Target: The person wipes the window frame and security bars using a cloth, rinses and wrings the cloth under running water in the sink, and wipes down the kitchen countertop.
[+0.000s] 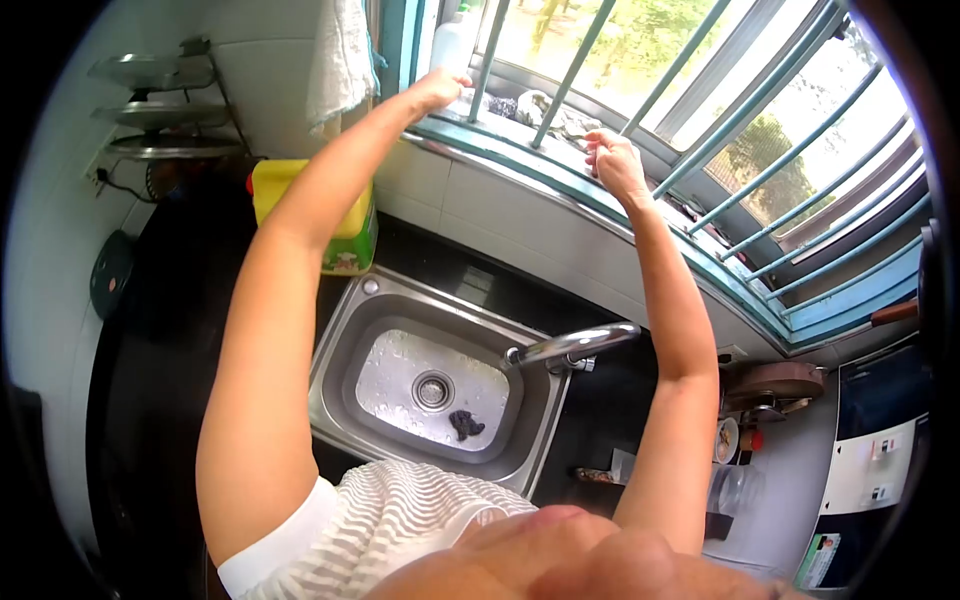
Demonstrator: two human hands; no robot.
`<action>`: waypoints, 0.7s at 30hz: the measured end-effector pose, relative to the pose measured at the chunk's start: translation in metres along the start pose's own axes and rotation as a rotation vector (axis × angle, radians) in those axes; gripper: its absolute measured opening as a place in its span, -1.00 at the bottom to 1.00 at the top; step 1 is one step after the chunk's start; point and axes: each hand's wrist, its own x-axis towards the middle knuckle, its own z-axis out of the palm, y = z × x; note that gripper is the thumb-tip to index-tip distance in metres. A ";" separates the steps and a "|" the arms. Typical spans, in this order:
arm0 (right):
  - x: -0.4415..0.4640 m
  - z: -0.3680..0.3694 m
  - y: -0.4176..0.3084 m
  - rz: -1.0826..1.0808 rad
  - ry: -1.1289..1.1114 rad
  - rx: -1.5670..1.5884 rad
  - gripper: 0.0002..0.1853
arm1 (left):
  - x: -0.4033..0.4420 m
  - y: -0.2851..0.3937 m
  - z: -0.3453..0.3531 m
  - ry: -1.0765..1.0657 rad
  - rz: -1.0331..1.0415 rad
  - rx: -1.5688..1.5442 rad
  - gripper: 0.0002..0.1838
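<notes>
Both arms reach up to the barred window above the sink. My left hand [440, 91] is at the left end of the sill, beside a window bar [488, 62] and below a pale bottle [455, 45]. Its fingers are closed, and what they hold, if anything, is hidden. My right hand [614, 165] is farther right at the bars, with curled fingers. I cannot make out anything in its grip. Between the hands, behind the bars, a crumpled black-and-white cloth-like bundle [545, 110] lies on the sill.
Below is a steel sink [335, 385] with a dark wad [465, 425] near its drain and a chrome faucet [580, 345] at its right. A yellow-green container [350, 240] stands at the left. A towel [342, 65] hangs by the window. Pot lids [160, 115] sit on a rack.
</notes>
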 end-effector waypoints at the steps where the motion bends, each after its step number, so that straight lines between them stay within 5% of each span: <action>1: 0.003 0.003 -0.011 0.207 0.048 0.237 -0.69 | 0.009 -0.004 0.002 -0.015 0.002 -0.044 -0.65; 4: 0.038 0.016 0.003 -0.085 -0.050 -0.066 -0.70 | 0.043 -0.015 0.010 -0.129 0.117 0.091 -0.64; 6: 0.066 0.028 0.007 -0.054 -0.113 -0.071 -0.66 | 0.054 -0.011 0.012 -0.166 0.179 0.186 -0.46; 8: 0.086 0.041 0.007 -0.016 -0.136 -0.264 -0.63 | 0.077 -0.018 0.019 -0.145 0.299 0.631 -0.33; 12: 0.098 0.077 0.027 -0.093 -0.224 -0.575 -0.63 | 0.094 -0.009 0.034 -0.390 0.133 0.678 -0.24; 16: 0.108 0.065 0.038 0.074 -0.196 -0.557 -0.58 | 0.102 -0.024 0.035 -0.361 0.296 0.760 -0.40; 19: 0.100 0.049 0.025 0.425 -0.272 -0.731 -0.65 | 0.099 -0.027 0.027 -0.238 0.376 0.602 -0.68; 21: 0.101 0.052 0.021 0.637 -0.326 -0.873 -0.63 | 0.089 -0.027 0.021 -0.159 0.307 0.541 -0.67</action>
